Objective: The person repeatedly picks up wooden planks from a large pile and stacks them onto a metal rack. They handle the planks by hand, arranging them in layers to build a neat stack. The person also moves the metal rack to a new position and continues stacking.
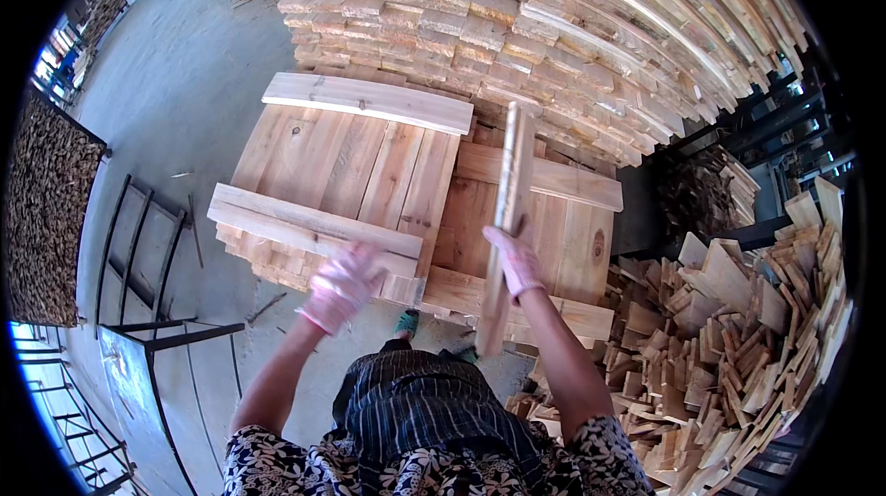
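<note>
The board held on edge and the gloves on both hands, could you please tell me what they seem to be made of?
The board in the right hand looks like raw, unfinished wood: pale, with rough sawn faces. The gloves, seen on the left hand too, look like thin pink-and-white knit fabric, though the blur leaves this uncertain.

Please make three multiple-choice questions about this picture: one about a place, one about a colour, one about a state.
1. Where is the heap of short wood offcuts?
A. At the person's right
B. At the person's left
C. On the panel

2. What colour are the gloves?
A. Blue
B. Pink
C. Black

3. How is the board in the right hand?
A. Lying flat
B. Held nearly upright
C. Broken in two

Answers: 1 A, the heap fills the right side. 2 B, both hands are in pink gloves. 3 B, the right hand grips it standing on end, while the left hand rests at the wooden panel.
</note>
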The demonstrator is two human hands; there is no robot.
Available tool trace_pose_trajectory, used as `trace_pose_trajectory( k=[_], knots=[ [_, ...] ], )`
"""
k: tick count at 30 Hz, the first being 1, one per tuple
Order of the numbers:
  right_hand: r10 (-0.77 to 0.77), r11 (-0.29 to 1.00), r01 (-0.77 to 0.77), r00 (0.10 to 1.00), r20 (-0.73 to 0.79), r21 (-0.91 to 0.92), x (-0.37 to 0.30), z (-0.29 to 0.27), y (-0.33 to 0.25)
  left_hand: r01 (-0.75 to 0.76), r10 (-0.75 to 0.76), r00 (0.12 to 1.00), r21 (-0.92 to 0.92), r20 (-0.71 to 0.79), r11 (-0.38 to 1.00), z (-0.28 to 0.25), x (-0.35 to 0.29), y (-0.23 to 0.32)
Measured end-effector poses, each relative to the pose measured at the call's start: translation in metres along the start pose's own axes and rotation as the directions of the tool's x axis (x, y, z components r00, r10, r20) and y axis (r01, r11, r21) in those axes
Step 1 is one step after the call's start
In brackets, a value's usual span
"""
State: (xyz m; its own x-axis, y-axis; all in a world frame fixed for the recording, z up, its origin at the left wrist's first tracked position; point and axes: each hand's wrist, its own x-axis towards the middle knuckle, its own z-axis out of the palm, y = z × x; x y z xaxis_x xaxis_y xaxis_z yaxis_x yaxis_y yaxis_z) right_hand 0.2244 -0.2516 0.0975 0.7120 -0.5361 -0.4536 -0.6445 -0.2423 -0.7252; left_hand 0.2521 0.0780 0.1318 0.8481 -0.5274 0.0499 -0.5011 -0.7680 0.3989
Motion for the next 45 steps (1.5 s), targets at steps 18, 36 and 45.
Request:
trace_pose_trajectory(
  k=[18, 36, 45],
  knots=[
    [-0.208, 0.835, 0.111, 0.97, -0.123, -0.539, 0.029, 0.117, -0.016, 0.19, -0.219, 0.974, 0.317, 0.06, 0.929, 0.009, 0.032, -0.071],
    [-0.562, 0.783, 0.28, 0.701, -0.439, -0.556, -0.207, -0.221, 0.009, -0.814, 0.892, 0.43, -0.486, -0.136, 0.318, -0.035, 0.159, 0.367],
    [-0.75, 0.434, -0.247, 0.433, -0.499, -0.867, -0.391, -0.412, 0.017, -0.985, 0.902, -0.071, 0.174, -0.427, 0.005, -0.136, 0.189, 0.681]
  ],
)
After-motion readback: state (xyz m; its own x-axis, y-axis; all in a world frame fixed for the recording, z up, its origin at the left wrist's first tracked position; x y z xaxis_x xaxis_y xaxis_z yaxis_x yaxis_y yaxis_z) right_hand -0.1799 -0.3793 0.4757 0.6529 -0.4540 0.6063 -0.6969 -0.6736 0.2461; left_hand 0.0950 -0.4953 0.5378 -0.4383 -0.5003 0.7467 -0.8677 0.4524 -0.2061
